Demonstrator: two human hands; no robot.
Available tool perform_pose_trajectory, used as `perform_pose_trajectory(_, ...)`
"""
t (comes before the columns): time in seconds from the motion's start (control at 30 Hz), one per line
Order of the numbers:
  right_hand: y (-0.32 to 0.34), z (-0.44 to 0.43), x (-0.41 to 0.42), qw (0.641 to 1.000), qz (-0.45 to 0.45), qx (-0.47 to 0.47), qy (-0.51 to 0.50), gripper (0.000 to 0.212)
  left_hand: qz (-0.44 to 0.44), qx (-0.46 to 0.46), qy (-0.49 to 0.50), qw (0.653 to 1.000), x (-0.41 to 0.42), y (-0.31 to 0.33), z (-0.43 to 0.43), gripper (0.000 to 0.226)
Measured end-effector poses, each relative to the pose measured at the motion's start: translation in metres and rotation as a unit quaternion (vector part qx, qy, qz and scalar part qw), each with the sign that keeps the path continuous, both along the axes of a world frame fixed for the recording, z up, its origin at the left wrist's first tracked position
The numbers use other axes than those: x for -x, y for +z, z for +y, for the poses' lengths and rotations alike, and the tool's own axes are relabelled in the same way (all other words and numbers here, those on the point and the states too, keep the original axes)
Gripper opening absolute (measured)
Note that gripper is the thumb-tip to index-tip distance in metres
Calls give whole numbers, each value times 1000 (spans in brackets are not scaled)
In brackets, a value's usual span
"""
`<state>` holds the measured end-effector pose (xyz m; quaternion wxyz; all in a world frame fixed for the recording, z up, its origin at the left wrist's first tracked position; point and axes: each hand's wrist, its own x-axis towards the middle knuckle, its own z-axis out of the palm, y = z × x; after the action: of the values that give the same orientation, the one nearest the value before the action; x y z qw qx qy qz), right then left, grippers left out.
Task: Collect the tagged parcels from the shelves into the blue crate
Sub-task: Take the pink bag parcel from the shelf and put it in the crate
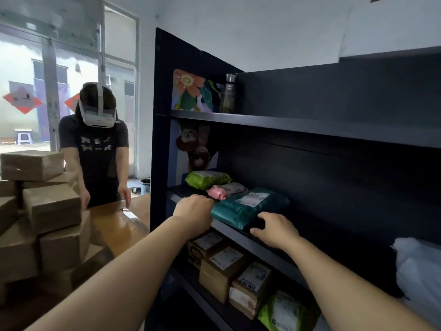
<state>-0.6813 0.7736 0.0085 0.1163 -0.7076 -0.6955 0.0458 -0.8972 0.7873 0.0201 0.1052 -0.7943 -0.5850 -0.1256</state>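
Observation:
A teal bagged parcel (248, 206) with a white label lies on the middle shelf (257, 247) of a dark shelving unit. My left hand (194, 212) touches its left end with fingers curled. My right hand (274, 229) rests on its near right corner, fingers spread. Whether either hand grips the parcel is unclear. Behind it lie a pink parcel (226, 189) and a green parcel (207, 179). On the shelf below stand labelled cardboard boxes (226, 263) and a green bag (281, 311). No blue crate is in view.
A person wearing a headset (95, 144) stands at a wooden table (119, 223) to the left. Stacked brown boxes (43, 206) fill the left foreground. A bottle (228, 93) stands on the top shelf. White bags (417, 275) sit at the right.

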Motion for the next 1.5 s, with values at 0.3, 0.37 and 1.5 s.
perform_pose_trajectory(0.3,-10,98,-11,970,198,29,-139,65,-59,141,-4,988,-24,-17,120,38)
perform_pose_trajectory(0.37,-13,118,-17,956,250,29,-152,63,-86,190,-5,978,-34,-21,145,44)
perform_pose_trajectory(1.5,7,190,7,948,106,-155,-257,40,-53,116,-151,980,-36,-46,318,35)
